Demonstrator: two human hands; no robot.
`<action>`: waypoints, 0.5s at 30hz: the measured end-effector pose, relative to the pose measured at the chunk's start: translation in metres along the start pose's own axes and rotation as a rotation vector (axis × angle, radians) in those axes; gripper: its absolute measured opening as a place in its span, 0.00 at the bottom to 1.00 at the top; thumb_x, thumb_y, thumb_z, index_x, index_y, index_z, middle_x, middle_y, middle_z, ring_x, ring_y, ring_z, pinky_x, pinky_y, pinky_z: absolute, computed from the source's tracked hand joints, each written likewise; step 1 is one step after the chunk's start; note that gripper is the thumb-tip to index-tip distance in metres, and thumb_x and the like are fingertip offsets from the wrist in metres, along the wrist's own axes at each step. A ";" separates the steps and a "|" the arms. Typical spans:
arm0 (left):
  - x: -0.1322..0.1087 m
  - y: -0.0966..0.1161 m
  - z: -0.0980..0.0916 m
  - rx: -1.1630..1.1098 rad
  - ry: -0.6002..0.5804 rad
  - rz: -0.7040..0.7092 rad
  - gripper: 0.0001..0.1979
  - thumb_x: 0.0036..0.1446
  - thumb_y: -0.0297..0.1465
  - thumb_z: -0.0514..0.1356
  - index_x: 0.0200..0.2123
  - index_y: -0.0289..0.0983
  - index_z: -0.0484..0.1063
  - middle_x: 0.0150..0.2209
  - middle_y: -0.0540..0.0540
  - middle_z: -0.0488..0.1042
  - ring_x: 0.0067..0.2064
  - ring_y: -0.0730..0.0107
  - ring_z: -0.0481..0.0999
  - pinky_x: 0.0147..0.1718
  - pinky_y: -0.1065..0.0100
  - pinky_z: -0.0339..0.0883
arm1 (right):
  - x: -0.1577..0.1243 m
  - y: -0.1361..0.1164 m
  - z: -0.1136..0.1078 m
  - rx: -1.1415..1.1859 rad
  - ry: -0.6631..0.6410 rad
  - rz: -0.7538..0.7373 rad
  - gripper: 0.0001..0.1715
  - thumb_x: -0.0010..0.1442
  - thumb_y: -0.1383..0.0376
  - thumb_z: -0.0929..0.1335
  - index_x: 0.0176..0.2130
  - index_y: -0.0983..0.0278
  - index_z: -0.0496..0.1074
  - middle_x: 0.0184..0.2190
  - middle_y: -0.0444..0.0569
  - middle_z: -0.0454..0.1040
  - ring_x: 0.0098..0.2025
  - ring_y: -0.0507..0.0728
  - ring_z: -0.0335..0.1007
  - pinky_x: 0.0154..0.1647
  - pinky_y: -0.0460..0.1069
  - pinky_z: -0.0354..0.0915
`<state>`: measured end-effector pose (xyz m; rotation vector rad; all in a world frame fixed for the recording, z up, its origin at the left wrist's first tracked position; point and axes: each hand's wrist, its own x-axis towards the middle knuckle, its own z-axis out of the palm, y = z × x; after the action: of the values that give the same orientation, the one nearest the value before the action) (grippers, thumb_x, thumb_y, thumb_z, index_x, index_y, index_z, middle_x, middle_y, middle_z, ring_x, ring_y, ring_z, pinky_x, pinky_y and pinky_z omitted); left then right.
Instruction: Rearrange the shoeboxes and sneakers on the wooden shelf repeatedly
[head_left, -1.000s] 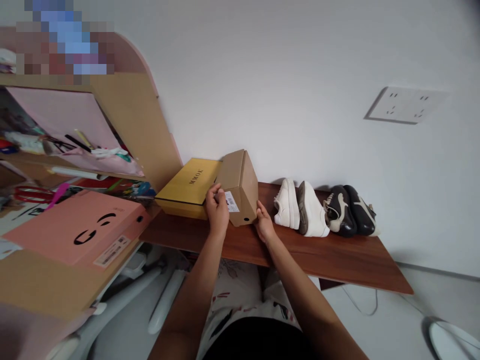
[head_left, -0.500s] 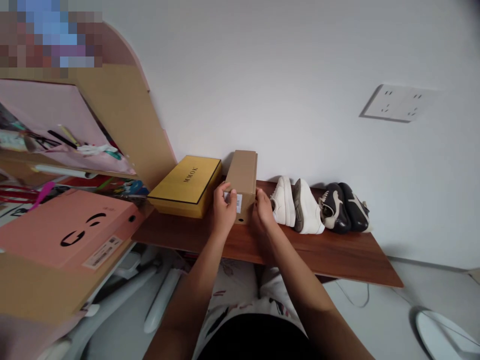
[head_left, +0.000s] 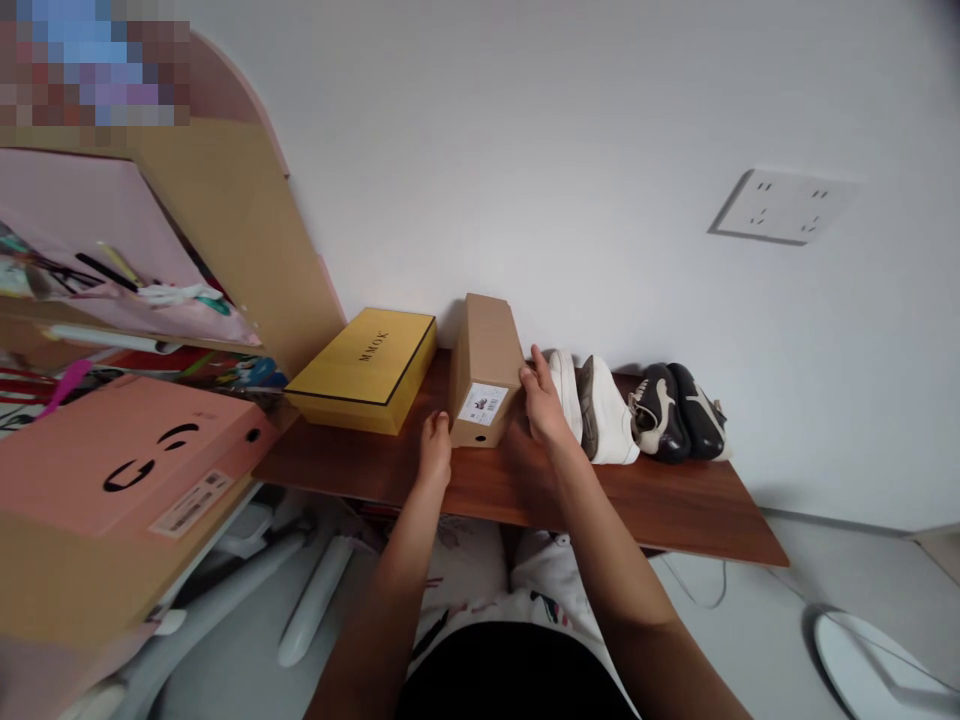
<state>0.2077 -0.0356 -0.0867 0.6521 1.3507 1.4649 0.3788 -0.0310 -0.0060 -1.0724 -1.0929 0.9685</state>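
Observation:
A brown cardboard shoebox (head_left: 495,340) stands on the dark wooden board, leaning a little to the right. Its near end carries a white label (head_left: 482,403) and a small black hole. My left hand (head_left: 435,452) has its fingertips against the lower left side of the box. On the opposite side, my right hand (head_left: 543,400) touches the upper right edge, fingers along it. The box sits between both hands. Just right of my right hand are white sneakers (head_left: 611,420). A yellow shoebox (head_left: 367,365) lies to the left.
Black-and-cream shoes (head_left: 675,415) stand farther right on the wooden board (head_left: 675,505). At left, a pink shoebox (head_left: 120,450) rests on a desk (head_left: 45,580) beside cluttered shelves. A wall socket (head_left: 784,207) is at upper right; a white round object (head_left: 862,650) lies on the floor.
The brown shoebox has turned and tilted, so its label shows fully. My left hand has moved down from its top edge, while my right hand has shifted slightly up and right.

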 end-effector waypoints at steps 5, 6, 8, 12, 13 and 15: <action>-0.005 0.003 0.001 -0.236 -0.178 -0.360 0.12 0.59 0.41 0.64 0.42 0.42 0.74 0.48 0.42 0.79 0.52 0.62 0.78 0.53 0.58 0.70 | -0.003 0.002 -0.025 0.035 0.050 0.077 0.39 0.63 0.51 0.63 0.70 0.51 0.54 0.67 0.47 0.63 0.64 0.60 0.64 0.61 0.62 0.66; -0.006 0.006 0.000 -0.240 -0.182 -0.359 0.14 0.57 0.43 0.65 0.43 0.43 0.74 0.49 0.41 0.79 0.53 0.61 0.78 0.53 0.57 0.70 | -0.004 0.005 -0.029 0.037 0.048 0.091 0.38 0.63 0.51 0.63 0.69 0.51 0.56 0.66 0.47 0.64 0.64 0.61 0.65 0.59 0.62 0.67; -0.007 0.013 -0.002 -0.235 -0.175 -0.338 0.17 0.56 0.46 0.65 0.46 0.45 0.74 0.53 0.40 0.77 0.56 0.58 0.76 0.53 0.50 0.69 | -0.008 0.010 -0.034 0.039 0.045 0.098 0.36 0.62 0.50 0.64 0.66 0.54 0.62 0.65 0.48 0.66 0.63 0.61 0.66 0.58 0.61 0.68; -0.003 0.031 -0.006 -0.230 -0.088 -0.246 0.19 0.54 0.45 0.66 0.48 0.47 0.73 0.56 0.42 0.74 0.55 0.56 0.75 0.47 0.48 0.70 | -0.016 0.016 -0.036 0.002 0.076 0.082 0.34 0.60 0.47 0.67 0.61 0.58 0.70 0.63 0.49 0.68 0.64 0.61 0.64 0.64 0.60 0.62; -0.001 0.036 -0.007 -0.225 -0.055 -0.209 0.19 0.53 0.44 0.67 0.47 0.47 0.73 0.55 0.44 0.75 0.53 0.57 0.76 0.45 0.52 0.71 | -0.017 0.017 -0.036 -0.024 0.057 0.087 0.34 0.60 0.45 0.67 0.59 0.59 0.71 0.62 0.50 0.70 0.64 0.62 0.65 0.65 0.60 0.62; 0.003 0.043 -0.006 -0.192 0.008 -0.122 0.22 0.50 0.44 0.68 0.48 0.46 0.73 0.51 0.45 0.76 0.48 0.61 0.77 0.39 0.60 0.71 | -0.020 0.019 -0.034 -0.084 -0.015 0.084 0.36 0.61 0.41 0.65 0.57 0.61 0.74 0.57 0.51 0.75 0.63 0.64 0.66 0.65 0.61 0.61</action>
<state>0.1878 -0.0301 -0.0480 0.4334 1.2157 1.4775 0.4070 -0.0517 -0.0326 -1.1886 -1.1162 1.0055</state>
